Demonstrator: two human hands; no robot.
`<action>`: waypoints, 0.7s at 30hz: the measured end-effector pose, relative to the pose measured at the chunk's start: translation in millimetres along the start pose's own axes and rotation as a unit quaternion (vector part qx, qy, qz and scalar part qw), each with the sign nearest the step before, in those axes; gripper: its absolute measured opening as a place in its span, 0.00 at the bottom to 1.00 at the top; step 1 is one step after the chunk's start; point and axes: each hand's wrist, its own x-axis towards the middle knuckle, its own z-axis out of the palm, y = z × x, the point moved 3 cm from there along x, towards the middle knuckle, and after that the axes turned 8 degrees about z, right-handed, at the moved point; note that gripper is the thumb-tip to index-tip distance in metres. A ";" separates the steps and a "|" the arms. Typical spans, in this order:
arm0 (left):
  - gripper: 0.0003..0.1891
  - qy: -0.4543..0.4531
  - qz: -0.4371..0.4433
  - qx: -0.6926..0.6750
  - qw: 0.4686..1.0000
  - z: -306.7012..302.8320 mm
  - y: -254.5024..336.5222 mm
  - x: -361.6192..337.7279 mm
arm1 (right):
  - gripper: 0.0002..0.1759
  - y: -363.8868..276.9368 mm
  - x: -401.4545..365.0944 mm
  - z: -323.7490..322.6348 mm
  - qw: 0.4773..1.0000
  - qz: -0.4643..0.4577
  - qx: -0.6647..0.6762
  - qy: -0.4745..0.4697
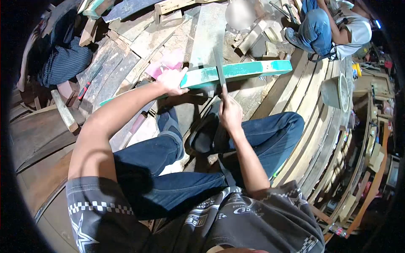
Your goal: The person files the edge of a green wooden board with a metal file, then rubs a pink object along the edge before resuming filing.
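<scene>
A green-painted plank (249,69) is held across the stacked boards (126,50) by the left hand (173,81), which is closed over its near edge. A saw (219,67) is gripped in the closed right hand (230,113), with the blade laid across the plank near the left hand. If the blade is jolted from the cut, the left fingers could be caught, and the plank could be twisted loose, since its far end looks unsupported

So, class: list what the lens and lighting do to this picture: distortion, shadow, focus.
Head view: fisheye bends the floor planks into arcs and blackens the corners; bright light on the green plank, left hand and right hand; deep shadow under the legs; the blade looks sharp.
</scene>
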 end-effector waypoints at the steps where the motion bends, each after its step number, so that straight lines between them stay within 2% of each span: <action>1: 0.42 0.007 0.005 0.002 1.000 0.6 0.3 -1.1 | 0.38 -0.1 11.4 3.5 0.997 0.052 -0.004 -0.049; 4: 0.42 -0.008 -0.012 0.012 1.000 -2.6 3.7 -2.5 | 0.36 -5.1 33.5 4.2 0.988 0.116 -0.019 -0.102; 7: 0.43 -0.019 -0.009 -0.005 1.000 2.6 -1.1 1.7 | 0.37 -8.0 18.5 -3.5 0.995 0.081 0.017 -0.063; 8: 0.43 -0.015 -0.005 -0.003 1.000 3.2 -1.2 3.3 | 0.41 -2.0 5.4 1.5 1.000 0.015 -0.006 0.004; 10: 0.42 -0.003 -0.002 0.000 1.000 -1.0 1.7 -0.1 | 0.43 -1.9 -22.7 -1.6 0.995 0.059 -0.033 -0.067; 12: 0.42 0.002 -0.003 0.003 1.000 -5.6 2.8 -3.3 | 0.44 -3.0 -27.0 -4.5 0.995 0.062 -0.037 -0.074; 14: 0.42 0.000 0.004 0.005 1.000 -3.6 3.3 -2.5 | 0.43 -0.4 -9.0 0.2 0.996 0.050 -0.049 -0.048; 15: 0.42 -0.025 -0.018 0.009 0.999 0.0 1.7 0.4 | 0.42 1.3 4.7 4.8 1.000 0.019 -0.007 -0.003; 18: 0.41 -0.004 -0.017 0.014 1.000 -2.3 4.9 -2.7 | 0.41 -6.6 38.4 4.5 0.985 0.127 -0.033 -0.108; 19: 0.40 -0.015 -0.014 -0.009 1.000 -3.9 3.8 -1.9 | 0.37 -19.9 39.5 -9.6 0.977 0.150 -0.063 -0.135; 21: 0.40 -0.010 -0.009 -0.005 1.000 -6.8 5.3 -2.6 | 0.38 -11.0 22.6 -2.4 0.993 0.097 -0.023 -0.071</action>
